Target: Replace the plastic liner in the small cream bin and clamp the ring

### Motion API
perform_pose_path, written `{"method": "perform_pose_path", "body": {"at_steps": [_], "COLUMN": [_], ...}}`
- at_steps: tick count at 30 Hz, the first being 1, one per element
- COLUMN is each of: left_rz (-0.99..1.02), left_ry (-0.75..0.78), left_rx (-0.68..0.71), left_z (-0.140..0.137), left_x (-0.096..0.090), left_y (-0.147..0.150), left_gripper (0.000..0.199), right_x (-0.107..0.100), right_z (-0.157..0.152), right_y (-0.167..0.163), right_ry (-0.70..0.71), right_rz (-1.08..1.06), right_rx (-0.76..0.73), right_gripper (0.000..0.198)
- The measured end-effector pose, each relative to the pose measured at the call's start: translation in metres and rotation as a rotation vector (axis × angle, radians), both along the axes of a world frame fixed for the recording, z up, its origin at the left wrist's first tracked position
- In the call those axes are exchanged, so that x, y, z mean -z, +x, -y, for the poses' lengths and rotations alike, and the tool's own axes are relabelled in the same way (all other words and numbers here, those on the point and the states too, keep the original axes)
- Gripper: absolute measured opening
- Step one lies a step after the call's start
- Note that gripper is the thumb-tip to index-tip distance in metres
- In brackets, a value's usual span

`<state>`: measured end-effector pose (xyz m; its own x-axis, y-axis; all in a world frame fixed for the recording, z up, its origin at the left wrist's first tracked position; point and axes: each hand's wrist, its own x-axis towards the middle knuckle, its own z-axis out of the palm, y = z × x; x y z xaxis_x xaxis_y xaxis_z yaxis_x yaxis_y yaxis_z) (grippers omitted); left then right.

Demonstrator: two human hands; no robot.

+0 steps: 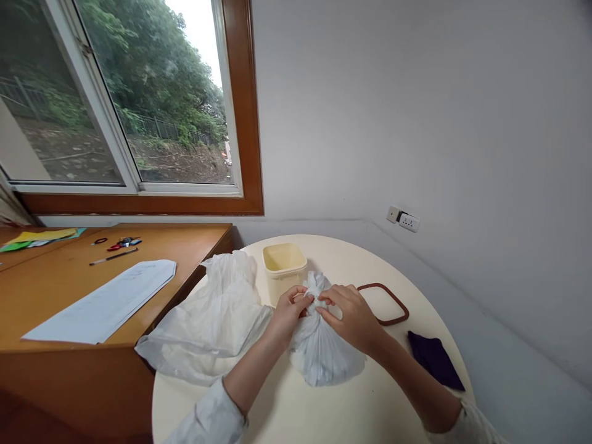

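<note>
Far left: wooden surface [203,243], with coloured papers [41,238] at its far end, then a black loop [99,241], a pen [113,256] and a small cluster of red, blue and dark bits [124,243], too small to ID. White sheets [106,302] lie nearer, at an angle, close to the edge. Window [161,117] above, trees outside. Next, round cream surface [370,401]: loose white bag [208,320] spread crumpled on its left side, draping toward the wooden one. Pale yellow bin [284,285] stands upright just beyond that, mouth up. Left hand [290,313] is in front of the bin, fingers pinched on the twisted neck of the filled white bag [327,361]. That bag sits mid-surface, bulging at the base, neck up and gathered into a knot. Right hand [354,311] comes in from the right, thumb and index curled at the same knot, tips slightly apart; can't tell if they pinch any film. Brown rounded frame [393,321] lies flat beyond the right wrist, partly hidden by that hand. Wall sockets [409,222] above. Dark purple cloth [435,359] lies at the right edge, well apart from the bags.
</note>
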<state>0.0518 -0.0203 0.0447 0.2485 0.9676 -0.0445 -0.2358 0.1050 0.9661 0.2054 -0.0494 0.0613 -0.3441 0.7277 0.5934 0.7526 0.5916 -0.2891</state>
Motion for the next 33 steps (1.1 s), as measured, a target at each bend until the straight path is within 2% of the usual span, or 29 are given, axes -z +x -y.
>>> {"method": "perform_pose_path", "body": {"at_steps": [5,12,14,17,22,25,27,30,33], "left_rz": [-0.029,-0.079,-0.085,-0.077,-0.070,-0.051,-0.036,-0.017,-0.007], "left_ry": [0.011,0.082,0.087,0.081,0.045,0.029,0.016,-0.005,0.004], "left_rx": [0.067,0.261,0.249,0.161,0.058,0.042,0.025,-0.019,-0.067], "left_z": [-0.002,0.003,0.002,-0.004,-0.010,-0.009,-0.007,-0.005,-0.003], "left_x": [0.001,-0.002,-0.001,0.005,0.013,0.014,0.013,0.012,0.013], "left_y": [-0.003,-0.009,-0.011,-0.015,-0.020,-0.022,-0.021,-0.017,-0.013], "left_gripper": [0.027,0.025,0.026,0.030,0.033,0.032,0.031,0.031,0.031], "right_x": [0.014,0.026,0.026,0.027,0.035,0.039,0.039,0.034,0.030], "right_z": [-0.003,-0.003,-0.003,-0.003,-0.010,-0.014,-0.013,-0.006,0.001], "right_y": [-0.002,-0.005,-0.003,0.000,0.008,0.011,0.011,0.005,-0.004], "right_ry": [-0.071,-0.085,-0.088,-0.130,-0.344,-0.408,-0.382,-0.242,-0.080], "right_rz": [-0.002,0.014,-0.035,-0.187,-0.543,-0.585,-0.512,-0.401,-0.279], "right_rx": [0.024,0.012,0.000,-0.030,-0.213,-0.244,-0.180,-0.067,0.025], "right_gripper": [0.021,0.019,0.019,0.016,0.010,0.011,0.011,0.008,0.021]}}
